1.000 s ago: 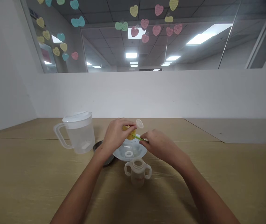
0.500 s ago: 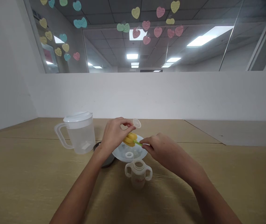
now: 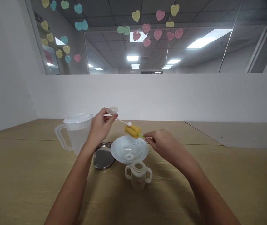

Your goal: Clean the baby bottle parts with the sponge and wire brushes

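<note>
Left hand (image 3: 101, 125) is pinched on a clear round lid (image 3: 112, 110) held up above the table (image 3: 217, 181); a thin straw (image 3: 122, 121) runs from it, ending in a white tip (image 3: 129, 124) right by the yellow sponge brush (image 3: 132, 131). From where I stand, can't tell if tip and sponge touch. Right hand (image 3: 162, 142) has its fingers clamped on the brush's green handle (image 3: 141, 136), sponge end pointing left, over the far side of the white bowl (image 3: 115, 150). Hands apart from each other. Bowl sits on the table, white ring (image 3: 129, 157) in it, plus something clear, too faint to make out. Two-handled cup (image 3: 138, 182) stands upright, top open, just on the near side of the bowl. Round metal dish (image 3: 104, 157) just left of the bowl. Lidded pitcher (image 3: 77, 132) further left, partly hidden by the left arm.
</note>
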### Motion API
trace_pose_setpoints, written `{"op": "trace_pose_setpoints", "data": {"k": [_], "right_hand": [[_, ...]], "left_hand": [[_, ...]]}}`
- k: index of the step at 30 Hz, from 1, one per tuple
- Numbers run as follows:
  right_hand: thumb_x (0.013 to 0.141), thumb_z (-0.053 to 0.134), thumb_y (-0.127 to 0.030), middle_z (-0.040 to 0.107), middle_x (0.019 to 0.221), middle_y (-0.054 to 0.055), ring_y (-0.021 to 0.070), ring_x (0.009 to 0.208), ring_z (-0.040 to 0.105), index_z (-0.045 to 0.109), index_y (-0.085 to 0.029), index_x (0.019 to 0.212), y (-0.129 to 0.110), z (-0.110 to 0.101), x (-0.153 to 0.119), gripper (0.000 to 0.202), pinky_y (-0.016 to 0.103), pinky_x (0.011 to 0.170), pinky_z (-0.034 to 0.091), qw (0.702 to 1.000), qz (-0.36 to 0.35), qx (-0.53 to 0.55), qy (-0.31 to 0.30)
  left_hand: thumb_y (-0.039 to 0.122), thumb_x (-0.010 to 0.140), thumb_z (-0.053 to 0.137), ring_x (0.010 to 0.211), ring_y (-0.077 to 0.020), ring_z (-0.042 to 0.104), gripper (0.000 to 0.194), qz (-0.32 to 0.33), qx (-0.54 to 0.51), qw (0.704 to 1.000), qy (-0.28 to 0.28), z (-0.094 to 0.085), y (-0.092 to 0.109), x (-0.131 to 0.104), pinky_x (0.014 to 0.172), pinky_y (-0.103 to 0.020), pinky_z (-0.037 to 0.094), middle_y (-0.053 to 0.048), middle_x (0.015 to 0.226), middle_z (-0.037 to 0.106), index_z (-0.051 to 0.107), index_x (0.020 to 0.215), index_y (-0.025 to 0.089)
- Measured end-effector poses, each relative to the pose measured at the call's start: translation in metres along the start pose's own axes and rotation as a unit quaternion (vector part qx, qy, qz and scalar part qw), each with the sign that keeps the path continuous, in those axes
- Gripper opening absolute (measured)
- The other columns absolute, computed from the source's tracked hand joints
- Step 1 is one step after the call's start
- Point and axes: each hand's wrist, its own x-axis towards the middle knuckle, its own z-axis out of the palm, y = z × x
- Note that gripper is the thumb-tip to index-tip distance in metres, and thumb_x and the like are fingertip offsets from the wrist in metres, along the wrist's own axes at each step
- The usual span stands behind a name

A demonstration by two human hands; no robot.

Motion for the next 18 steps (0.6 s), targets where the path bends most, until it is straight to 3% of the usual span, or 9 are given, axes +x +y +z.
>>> {"op": "trace_pose_setpoints", "data": {"k": [5, 10, 13, 18], "right_hand": [[0.086, 0.039, -0.019, 0.038, 0.048, -0.004, 0.0087, 0.043, 0.032, 0.042, -0.018, 0.055, 0.015, -0.013, -0.008, 0.031, 0.024, 0.046, 0.019, 0.998, 0.022, 0.029, 0.054], [0.086, 0.04, -0.025, 0.041, 0.049, -0.004, 0.0088, 0.042, 0.039, 0.049, -0.019, 0.06, 0.024, -0.024, -0.014, 0.029, 0.023, 0.046, 0.025, 0.996, 0.038, 0.037, 0.075], [0.086, 0.04, -0.026, 0.045, 0.051, -0.004, 0.0094, 0.042, 0.041, 0.059, -0.019, 0.07, 0.026, -0.025, -0.014, 0.026, 0.023, 0.046, 0.028, 0.995, 0.04, 0.041, 0.083], [0.087, 0.039, -0.029, 0.049, 0.051, -0.003, 0.0096, 0.041, 0.043, 0.064, -0.02, 0.074, 0.027, -0.024, -0.012, 0.029, 0.024, 0.047, 0.03, 0.996, 0.044, 0.036, 0.073]], "left_hand": [[0.04, 0.08, 0.052, 0.061, -0.0141, 0.063, 0.024, -0.094, -0.028, 0.995, -0.019, -0.025, -0.036, 0.01, 0.062, -0.03, 0.053, 0.002, 0.068, 0.057, 0.044, 0.086, 0.017], [0.033, 0.083, 0.045, 0.042, -0.0107, 0.055, 0.015, -0.188, 0.133, 0.963, -0.137, -0.037, -0.069, 0.007, 0.043, -0.022, 0.046, 0.004, 0.059, 0.05, 0.042, 0.082, 0.018], [0.028, 0.084, 0.043, 0.039, -0.0101, 0.053, 0.011, -0.246, 0.173, 0.929, -0.217, -0.034, -0.083, 0.003, 0.038, -0.019, 0.041, 0.003, 0.06, 0.05, 0.041, 0.084, 0.018], [0.024, 0.084, 0.044, 0.038, -0.0111, 0.052, 0.009, -0.293, 0.185, 0.899, -0.268, -0.015, -0.103, -0.001, 0.035, -0.019, 0.039, 0.003, 0.06, 0.049, 0.04, 0.089, 0.018]]}}
